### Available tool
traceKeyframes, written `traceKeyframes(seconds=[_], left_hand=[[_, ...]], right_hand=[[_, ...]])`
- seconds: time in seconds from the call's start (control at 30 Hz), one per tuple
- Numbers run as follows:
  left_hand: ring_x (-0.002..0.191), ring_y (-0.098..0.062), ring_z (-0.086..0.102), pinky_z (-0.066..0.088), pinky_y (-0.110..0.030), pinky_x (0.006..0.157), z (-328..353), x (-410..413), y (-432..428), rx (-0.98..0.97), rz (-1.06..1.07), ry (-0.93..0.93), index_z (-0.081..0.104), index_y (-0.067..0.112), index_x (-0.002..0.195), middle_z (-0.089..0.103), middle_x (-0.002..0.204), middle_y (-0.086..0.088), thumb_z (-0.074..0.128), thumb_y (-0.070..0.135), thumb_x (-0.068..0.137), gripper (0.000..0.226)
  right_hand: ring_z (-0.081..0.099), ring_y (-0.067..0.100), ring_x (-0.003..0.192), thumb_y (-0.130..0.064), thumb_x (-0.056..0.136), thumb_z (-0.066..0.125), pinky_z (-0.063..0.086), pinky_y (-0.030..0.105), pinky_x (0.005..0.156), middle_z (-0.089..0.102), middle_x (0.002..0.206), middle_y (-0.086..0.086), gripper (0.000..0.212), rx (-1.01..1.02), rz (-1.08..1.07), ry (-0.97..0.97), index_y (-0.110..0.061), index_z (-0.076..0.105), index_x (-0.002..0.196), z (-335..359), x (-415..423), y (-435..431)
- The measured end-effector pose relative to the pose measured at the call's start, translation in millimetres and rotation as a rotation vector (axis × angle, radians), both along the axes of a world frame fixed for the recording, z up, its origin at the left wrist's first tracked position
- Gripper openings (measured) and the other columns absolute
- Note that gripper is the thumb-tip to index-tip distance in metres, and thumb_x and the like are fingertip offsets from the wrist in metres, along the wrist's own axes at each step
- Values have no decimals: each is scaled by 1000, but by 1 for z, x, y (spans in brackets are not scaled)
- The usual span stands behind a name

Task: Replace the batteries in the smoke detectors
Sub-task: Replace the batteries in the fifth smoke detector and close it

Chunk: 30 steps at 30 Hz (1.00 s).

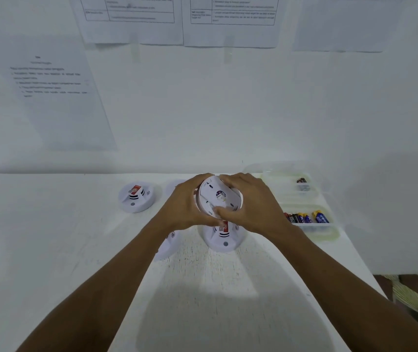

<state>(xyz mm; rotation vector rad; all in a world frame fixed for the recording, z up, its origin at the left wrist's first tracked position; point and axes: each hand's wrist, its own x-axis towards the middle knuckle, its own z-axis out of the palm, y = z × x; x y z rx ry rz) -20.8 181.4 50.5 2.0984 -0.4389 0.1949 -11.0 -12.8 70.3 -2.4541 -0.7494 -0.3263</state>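
So, smoke detector [218,196] was held up between both sets of fingers, back towards camera; left hand [185,204] curled round its left rim, right hand [251,207] round the right, thumb pressing the back; likely light, stiff, slick plastic, best gripped by rim; battery bay unreadable; second detector [224,238] below fingers half hidden.

left hand [184,202], right hand [254,203], fingers curled

Bare forearms [116,275], bare left hand [185,203], right hand [252,207].
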Motion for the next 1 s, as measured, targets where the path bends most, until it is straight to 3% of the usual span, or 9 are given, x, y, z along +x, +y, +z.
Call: traceKeyframes(seconds=[0.1, 0.23, 0.33, 0.47, 0.6, 0.73, 0.83, 1.0], left_hand=[[103, -5, 63, 53, -23, 88, -6, 6, 2, -1, 14, 17, 53, 41, 121, 66, 112, 17, 95, 34, 49, 84], [106, 0, 60, 51, -20, 89, -16, 11, 14, 11, 70, 54, 48, 44, 122, 62, 115, 23, 89, 50, 48, 85], [111, -2, 58, 49, -18, 92, -24, 13, 28, 37, 90, 69, 49, 32, 130, 61, 120, 18, 93, 44, 50, 92], [114, -2, 56, 48, -20, 95, -29, 15, 38, 43, 102, 85, 46, 29, 134, 59, 124, 18, 93, 43, 51, 97], [116, -3, 56, 47, -18, 95, -29, 16, 38, 37, 97, 85, 47, 29, 135, 59, 125, 16, 94, 41, 50, 97], [116, -4, 56, 47, -21, 96, -30, 17, 37, 34, 90, 85, 46, 30, 134, 59, 126, 15, 93, 40, 51, 96], [116, -4, 56, 47, -20, 96, -28, 19, 35, 34, 81, 88, 46, 29, 135, 59, 126, 14, 94, 38, 52, 96], [116, 0, 55, 44, -13, 95, -25, 21, 28, 56, 61, 77, 45, 28, 136, 58, 128, 15, 94, 36, 52, 98]], right_hand=[[67, 14, 99, -39, 73, 71, 54, 36, 89, 73, 111, -4, 59, 88, 2, 51, -22, 59, 128, 3, 2, 2], [71, 15, 68, -7, 80, 69, 59, 34, 67, 76, 82, -2, 23, 405, -45, 157, -19, 69, 100, 7, 27, -8], [71, 19, 67, 3, 82, 64, 55, 32, 65, 75, 79, 1, 23, 431, -50, 207, -17, 69, 93, 2, 60, -26], [66, 13, 66, 5, 82, 60, 51, 29, 62, 70, 79, -2, 30, 69, -58, 275, -22, 69, 90, -15, 102, -34], [68, 18, 74, 2, 83, 59, 59, 40, 68, 69, 85, -1, 33, -109, -60, 335, -25, 65, 101, -37, 122, -23], [64, 18, 70, 1, 84, 55, 58, 38, 66, 71, 93, 0, 37, -135, -139, 334, -26, 62, 108, -47, 128, -14], [65, 20, 86, -3, 87, 56, 56, 35, 72, 71, 100, 0, 35, -141, -174, 281, -25, 60, 114, -52, 126, -13], [63, 9, 91, -15, 87, 68, 54, 33, 83, 68, 104, -10, 24, 179, -67, 119, -20, 65, 110, -28, 92, -3]])
